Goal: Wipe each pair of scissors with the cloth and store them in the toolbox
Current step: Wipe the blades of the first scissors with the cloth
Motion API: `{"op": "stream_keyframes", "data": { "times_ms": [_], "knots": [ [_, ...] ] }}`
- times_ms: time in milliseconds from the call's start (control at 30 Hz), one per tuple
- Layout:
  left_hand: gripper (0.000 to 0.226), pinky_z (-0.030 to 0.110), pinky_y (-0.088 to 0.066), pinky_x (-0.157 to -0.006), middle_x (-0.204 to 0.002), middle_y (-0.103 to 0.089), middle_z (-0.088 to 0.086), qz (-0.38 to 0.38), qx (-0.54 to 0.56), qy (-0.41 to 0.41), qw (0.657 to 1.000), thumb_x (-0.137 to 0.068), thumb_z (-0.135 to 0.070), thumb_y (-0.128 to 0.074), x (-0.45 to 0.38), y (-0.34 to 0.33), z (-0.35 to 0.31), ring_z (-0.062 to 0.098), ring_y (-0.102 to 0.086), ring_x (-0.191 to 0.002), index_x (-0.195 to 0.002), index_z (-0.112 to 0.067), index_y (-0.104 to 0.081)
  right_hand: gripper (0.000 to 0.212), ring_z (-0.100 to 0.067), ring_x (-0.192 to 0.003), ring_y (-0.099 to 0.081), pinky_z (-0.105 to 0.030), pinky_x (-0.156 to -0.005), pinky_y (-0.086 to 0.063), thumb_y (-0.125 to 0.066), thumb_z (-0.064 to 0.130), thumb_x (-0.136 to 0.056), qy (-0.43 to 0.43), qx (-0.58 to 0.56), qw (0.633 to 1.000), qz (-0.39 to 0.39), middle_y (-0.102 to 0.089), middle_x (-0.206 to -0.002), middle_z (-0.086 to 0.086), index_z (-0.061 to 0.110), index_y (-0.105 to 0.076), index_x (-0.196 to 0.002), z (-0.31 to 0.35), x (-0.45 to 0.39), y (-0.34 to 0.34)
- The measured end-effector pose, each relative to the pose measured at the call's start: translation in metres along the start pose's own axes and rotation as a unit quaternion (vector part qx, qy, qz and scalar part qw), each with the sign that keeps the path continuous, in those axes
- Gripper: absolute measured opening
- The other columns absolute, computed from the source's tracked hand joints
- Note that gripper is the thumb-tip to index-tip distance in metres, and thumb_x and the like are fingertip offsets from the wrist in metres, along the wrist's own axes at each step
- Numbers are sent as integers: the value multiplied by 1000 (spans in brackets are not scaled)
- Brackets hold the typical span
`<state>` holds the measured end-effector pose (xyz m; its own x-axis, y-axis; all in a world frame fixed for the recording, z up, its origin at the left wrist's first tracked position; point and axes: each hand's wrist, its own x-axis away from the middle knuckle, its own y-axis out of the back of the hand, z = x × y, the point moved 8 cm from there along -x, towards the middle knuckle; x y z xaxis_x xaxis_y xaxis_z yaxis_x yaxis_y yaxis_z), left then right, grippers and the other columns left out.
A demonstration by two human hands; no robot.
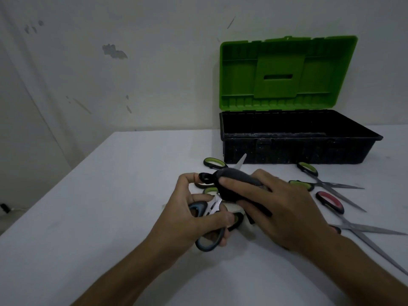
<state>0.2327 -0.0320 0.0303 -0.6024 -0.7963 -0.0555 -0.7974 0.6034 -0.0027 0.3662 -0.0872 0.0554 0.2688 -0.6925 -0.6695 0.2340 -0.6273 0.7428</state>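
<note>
**Wiping the blue-handled scissors in front of the open toolbox**

From the head camera, in the middle of the frame, my left hand (194, 214) grips the blue-handled scissors (206, 219) by the handles, fingers curled round the loops. I hold them so because the blades then point away from me, and the tip (242, 160) shows above the cloth. My right hand (271, 202) holds the dark cloth (237, 181) folded over the blades, with fingers pressing on top and the thumb under, so both sides of the steel are rubbed together, I think.

The toolbox (298, 149) stands in the upper right, near the wall, with the green lid (287, 71) upright. Its inside looks dark; I cannot tell if anything lies there.

On the white table (99, 206) other pairs wait: green-handled scissors (313, 180) and red-handled scissors (331, 203) at the right, well apart from the box, and more green handles (214, 163) just behind my hands. These lie between my hands and the toolbox, so, I judge, the way there should pass above them.
</note>
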Motion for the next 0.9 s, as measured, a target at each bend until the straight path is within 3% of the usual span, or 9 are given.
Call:
{"op": "stream_keyframes", "data": {
  "times_ms": [100, 233, 333, 433, 567, 667, 733, 800, 900],
  "knots": [
    [61, 35, -56, -54, -71, -71, 11, 18, -9, 11, 1000, -77, 4, -73, 2, -4, 0, 30, -64, -53, -117, -25, -37, 41, -10, -68, -45, -17, -52, -33, -52, 31, -98, -34, 24, 998, -48, -56, -96, 0, 33, -53, -138, -11, -1, 8],
    [57, 34, -55, -54, -72, -69, 13, 39, -22, 31, 999, -78, 7, -72, 0, -5, 4, 32, -63, -51, -115, -22, -40, 40, -16, -64, -48, -27, -47, -43, -45, 34, -101, -164, 51, 984, -44, -53, -99, 2, 36, -48, -141, -51, 3, 13],
    [35, 34, -55, -58, -72, -71, 16, 52, -52, 2, 997, -79, 1, -74, -16, -8, -6, 30, -66, -55, -105, -13, -54, 38, -17, -65, -50, -33, -50, -46, -44, 33, -100, -241, 7, 968, -74, -51, -94, 4, 35, -49, -138, -81, 11, 27],
    [9, 32, -56, -66, -73, -75, 14, 40, -119, -47, 991, -84, -12, -72, -51, -12, -24, 24, -70, -61, -91, -11, -67, 40, -16, -72, -52, -33, -58, -47, -49, 31, -97, -265, -24, 961, -80, -51, -89, 5, 35, -51, -137, -105, 7, 43],
    [14, 17, -53, -63, -70, -77, 7, 29, -204, -101, 973, -90, -18, -67, -119, -24, -52, 12, -72, -63, -81, -8, -71, 42, -15, -76, -53, -36, -62, -48, -43, 44, -95, -275, -3, 961, -33, -52, -87, 9, 42, -48, -136, -142, -10, 62],
    [19, 17, -51, -59, -66, -76, -1, 18, -297, -151, 943, -90, -26, -67, -174, -35, -75, 8, -70, -60, -81, -10, -74, 40, -21, -98, -60, -39, -79, -52, -43, 46, -94, -284, 32, 958, 12, -64, -115, 6, 47, -48, -134, -176, -23, 72],
    [21, 22, -50, -51, -63, -75, -3, 21, -365, -176, 914, -90, -27, -68, -212, -45, -84, 9, -67, -54, -82, -10, -74, 38, -22, -103, -60, -36, -79, -51, -49, 42, -96, -288, 56, 955, 43, -64, -124, 7, 49, -49, -133, -197, -32, 72],
    [21, 26, -53, -56, -69, -77, -2, 41, -405, -162, 899, -91, -28, -68, -249, -53, -82, 16, -71, -62, -83, -10, -75, 37, -24, -99, -61, -37, -76, -52, -50, 42, -97, -289, 78, 952, 71, -64, -123, 7, 52, -48, -132, -214, -40, 68],
    [21, 15, -44, -51, -76, -77, 1, 100, -456, -112, 877, -92, -25, -66, -299, -65, -61, 2, -58, -49, -85, -9, -77, 36, -26, -97, -62, -37, -74, -52, -49, 44, -96, -290, 94, 947, 100, -64, -123, 7, 55, -47, -131, -234, -49, 59]
  ]
}}
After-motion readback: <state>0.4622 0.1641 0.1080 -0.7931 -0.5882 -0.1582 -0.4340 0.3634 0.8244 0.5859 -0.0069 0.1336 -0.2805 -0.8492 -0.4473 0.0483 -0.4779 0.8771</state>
